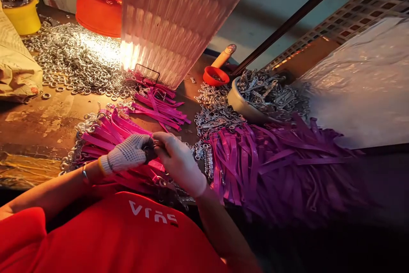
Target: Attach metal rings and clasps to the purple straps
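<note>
My left hand (129,153), in a white knit glove with dark dots and dark-looking fingertips, is closed. My right hand (180,162), in a thin white glove, meets it with fingers pinched together. Whatever lies between the fingertips is too small and too covered to make out. Bright pink straps (111,130) with metal rings (91,124) at their far ends spread under and beside my left hand. To the right of my right hand lies a big heap of purple straps (255,158), with metal clips (211,115) along its upper edge.
A red lamp (99,11) lights a pile of loose metal rings (79,56). A ribbed translucent panel (166,21) stands beside it. Further right are a small red bowl (215,76), a pale basin (244,104) full of metal clips and a plastic-wrapped bundle (361,90). A yellow tub (24,17) stands far left.
</note>
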Tool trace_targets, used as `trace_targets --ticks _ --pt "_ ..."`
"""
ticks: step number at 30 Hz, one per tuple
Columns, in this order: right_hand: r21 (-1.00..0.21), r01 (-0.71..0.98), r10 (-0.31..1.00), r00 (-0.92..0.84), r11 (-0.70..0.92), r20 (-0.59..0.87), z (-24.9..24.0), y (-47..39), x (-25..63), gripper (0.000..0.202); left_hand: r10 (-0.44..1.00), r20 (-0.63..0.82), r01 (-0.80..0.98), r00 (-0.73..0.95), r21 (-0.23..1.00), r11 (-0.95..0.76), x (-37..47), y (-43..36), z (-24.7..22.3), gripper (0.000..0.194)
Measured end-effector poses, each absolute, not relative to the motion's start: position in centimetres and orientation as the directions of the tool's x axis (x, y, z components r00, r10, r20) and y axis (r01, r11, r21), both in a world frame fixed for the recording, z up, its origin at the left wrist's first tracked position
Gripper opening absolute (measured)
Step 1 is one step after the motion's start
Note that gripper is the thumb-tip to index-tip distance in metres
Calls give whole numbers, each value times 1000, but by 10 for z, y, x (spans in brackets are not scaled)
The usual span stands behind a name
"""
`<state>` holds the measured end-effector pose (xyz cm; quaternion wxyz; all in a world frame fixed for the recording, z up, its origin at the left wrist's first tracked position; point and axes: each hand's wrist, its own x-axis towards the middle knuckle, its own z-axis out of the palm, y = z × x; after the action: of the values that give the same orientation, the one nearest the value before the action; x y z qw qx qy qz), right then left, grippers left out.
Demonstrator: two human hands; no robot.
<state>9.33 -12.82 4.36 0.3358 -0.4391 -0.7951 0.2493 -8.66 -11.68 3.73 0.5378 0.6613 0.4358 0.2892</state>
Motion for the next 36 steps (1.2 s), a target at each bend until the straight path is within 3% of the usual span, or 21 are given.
trace_targets --ticks 2,7,18,20,23,26,29,33,36 --pt "-747 506 901 -294 431 321 41 -131 89 29 900 -90 198 427 980 4 -87 -122 39 18" --pt "-885 394 963 -5 249 269 38 -143 86 28 899 -177 -167 401 951 261 -82 -138 33 27" --pt "-874 414 956 27 254 290 27 -149 84 25 924 -140 -208 356 952 224 -73 -148 22 31" --pt "-818 488 940 -20 306 340 26 -150 84 26 929 -141 -220 341 949 225 -70 -149 19 31" --pt "-592 690 897 -204 416 393 28 -148 88 38 931 -113 -74 346 986 148 -70 -147 16 32" --pt "-311 792 846 -446 525 291 37 -140 98 38 932 -35 157 360 987 -24 -76 -139 18 24" --pt "-154 758 771 -605 634 201 44 -131 109 25 896 -150 235 418 970 53 -80 -133 24 26" --pt "-128 694 700 -670 709 247 41 -135 116 31 797 -345 139 495 937 320 -80 -137 35 33" --pt "-329 702 775 -588 632 233 38 -142 117 38 775 -378 91 507 917 388 -83 -136 41 34"
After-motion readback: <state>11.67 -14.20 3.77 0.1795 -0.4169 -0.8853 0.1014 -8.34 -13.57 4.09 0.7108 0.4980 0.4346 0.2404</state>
